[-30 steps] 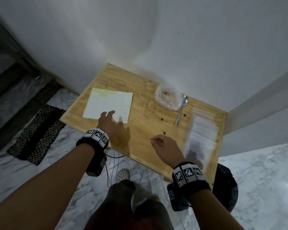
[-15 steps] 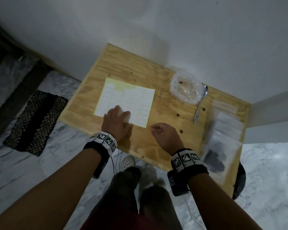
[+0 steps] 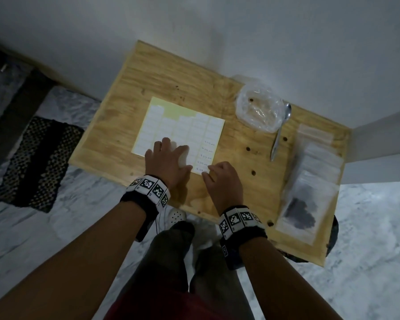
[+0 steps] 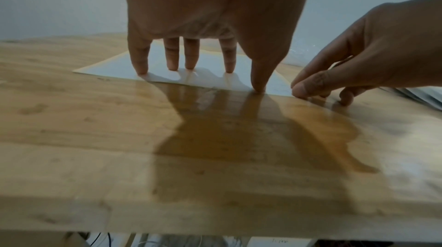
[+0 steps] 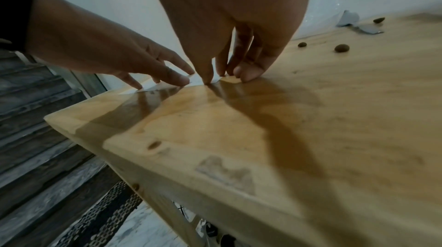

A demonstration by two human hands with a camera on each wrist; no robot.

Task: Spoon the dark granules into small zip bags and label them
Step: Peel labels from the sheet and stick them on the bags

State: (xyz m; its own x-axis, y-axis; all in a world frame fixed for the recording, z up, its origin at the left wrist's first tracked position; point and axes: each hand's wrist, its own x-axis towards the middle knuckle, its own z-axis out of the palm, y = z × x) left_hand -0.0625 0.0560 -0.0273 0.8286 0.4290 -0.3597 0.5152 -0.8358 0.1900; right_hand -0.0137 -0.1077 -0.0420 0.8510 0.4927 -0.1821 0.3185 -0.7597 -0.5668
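Observation:
A white label sheet [image 3: 183, 125] lies on the wooden table [image 3: 129, 93], with handwriting on its right column. My left hand [image 3: 169, 158] presses flat on the sheet's near part, fingers [image 4: 189, 58] straight and spread. My right hand [image 3: 219, 179] has its thumb and curled fingertips [image 5: 247, 73] pinching the sheet's near right corner [image 4: 283, 88]. Along the table's right edge lies a row of small zip bags [image 3: 319, 155]. The nearest bag [image 3: 300, 211] holds dark granules. A metal spoon [image 3: 280, 132] lies beside a clear plastic tub [image 3: 259, 109].
A few loose brown pellets [image 3: 248, 149] lie on the wood right of the sheet. The wall runs right behind the table, and another wall stands at its right end. A dark woven mat [image 3: 37, 162] lies on the marble floor to the left.
My left hand slid onto the sheet's near part and flattened. My right hand moved left to the sheet's near right corner. The head view tilted down over the table.

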